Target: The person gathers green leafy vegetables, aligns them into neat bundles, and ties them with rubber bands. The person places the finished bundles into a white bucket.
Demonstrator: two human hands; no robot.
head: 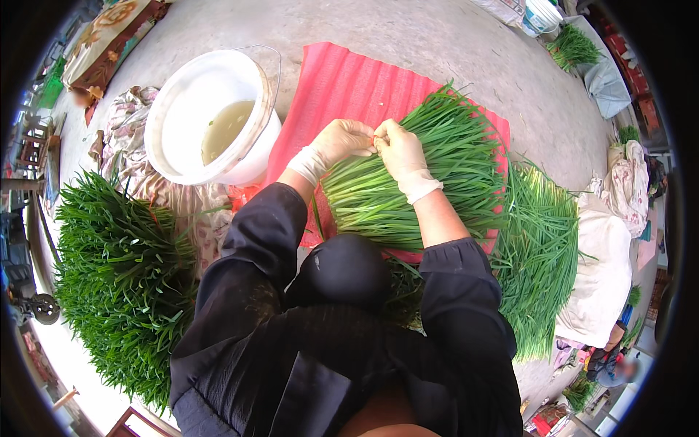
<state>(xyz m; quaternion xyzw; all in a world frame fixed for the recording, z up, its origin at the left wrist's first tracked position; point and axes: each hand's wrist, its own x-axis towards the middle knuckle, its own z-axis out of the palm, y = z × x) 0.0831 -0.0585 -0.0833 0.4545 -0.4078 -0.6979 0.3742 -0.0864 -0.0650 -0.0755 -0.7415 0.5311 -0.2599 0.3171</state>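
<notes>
My left hand (343, 143) and my right hand (400, 148) wear pale, thin gloves and meet at the fingertips. Pinched between them is a small red strip (373, 141), mostly covered by the fingers. Just beneath lies a broad layer of long green leaves that look like garlic chives (453, 164), pale stem ends towards the left and leaf tips towards the upper right. They rest on a pink-red foam-like sheet (349, 82) on the floor. Whether the strip passes around any of the stems is hidden by my hands.
A white bucket (180, 109) holding cloudy water stands at upper left. A large pile of bundled greens (120, 295) lies at left; more loose greens (546, 257) lie at right beside a pale cloth (598, 278). My dark-clad knee (349, 267) is close below the sheet.
</notes>
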